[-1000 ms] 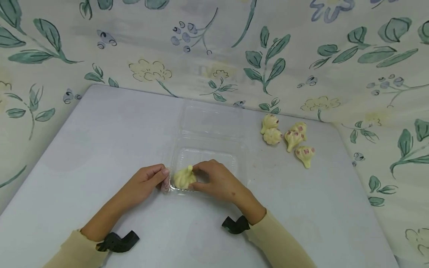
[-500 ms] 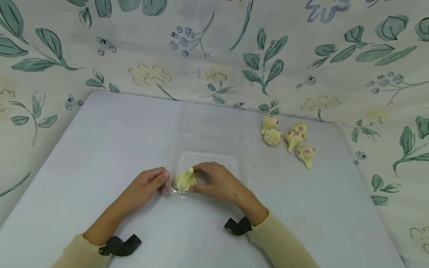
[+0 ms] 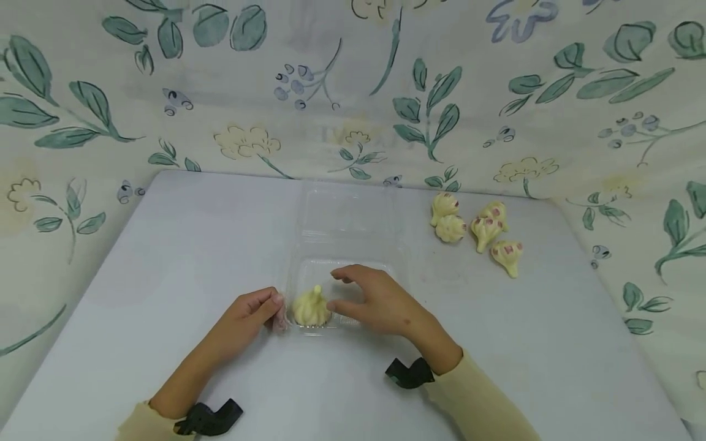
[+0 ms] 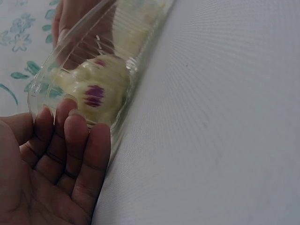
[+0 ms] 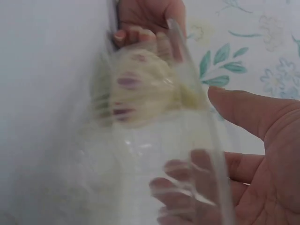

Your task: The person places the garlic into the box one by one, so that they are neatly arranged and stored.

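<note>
Our right hand [image 3: 380, 303] has just let go of the garlic [image 3: 311, 308], its fingers parted beside it. The garlic sits in the box's [image 3: 317, 269] near-left corner, so we judge it placed; our left hand [image 3: 250, 312] pinches the box's edge. Five others [image 3: 486, 233] lie on the counter [image 3: 551, 343].

Dressed in long, plain sleeves of pale yellowish beige. Covered at near left by the left sleeve [image 3: 146, 425], cropped by the lower edge of the head view, and at near right by the right sleeve [image 3: 482, 401], showing at greater length. Fitted at the end of the first with a left wrist piece [image 3: 209, 424], black, angular and notched along the top. Matched on the other side by a right wrist piece [image 3: 410, 376], equally black and notched. Bare beyond the cloth, on both left hand [image 3: 254, 312] and right hand [image 3: 377, 300].
</note>
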Demonstrator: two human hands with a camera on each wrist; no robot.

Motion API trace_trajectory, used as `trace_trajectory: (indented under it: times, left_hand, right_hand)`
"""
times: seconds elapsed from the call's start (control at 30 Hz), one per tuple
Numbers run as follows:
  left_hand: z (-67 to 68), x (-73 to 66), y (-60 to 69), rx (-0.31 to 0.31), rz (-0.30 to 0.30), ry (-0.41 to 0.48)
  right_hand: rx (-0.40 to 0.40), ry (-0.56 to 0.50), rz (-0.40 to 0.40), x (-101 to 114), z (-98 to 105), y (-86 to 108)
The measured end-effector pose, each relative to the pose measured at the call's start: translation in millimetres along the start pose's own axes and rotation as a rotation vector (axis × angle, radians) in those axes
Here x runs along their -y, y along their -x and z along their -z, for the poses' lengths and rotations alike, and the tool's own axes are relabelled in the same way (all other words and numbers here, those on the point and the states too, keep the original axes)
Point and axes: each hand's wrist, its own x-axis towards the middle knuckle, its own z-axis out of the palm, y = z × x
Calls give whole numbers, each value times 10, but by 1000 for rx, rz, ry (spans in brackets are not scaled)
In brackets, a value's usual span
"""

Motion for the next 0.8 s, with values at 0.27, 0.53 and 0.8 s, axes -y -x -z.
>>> trace_trajectory:
  times: [0.27, 0.53, 0.8]
  left_hand:
    - [-1, -10, 5, 4, -14, 21]
    - [-10, -60, 20, -20, -4, -12]
    - [-12, -28, 5, -15, -41, 20]
  right_hand:
    - [-102, -13, -1, -46, 231, 95]
    - [-251, 16, -16, -198, 495, 241]
    - [-356, 71, -62, -373, 780, 445]
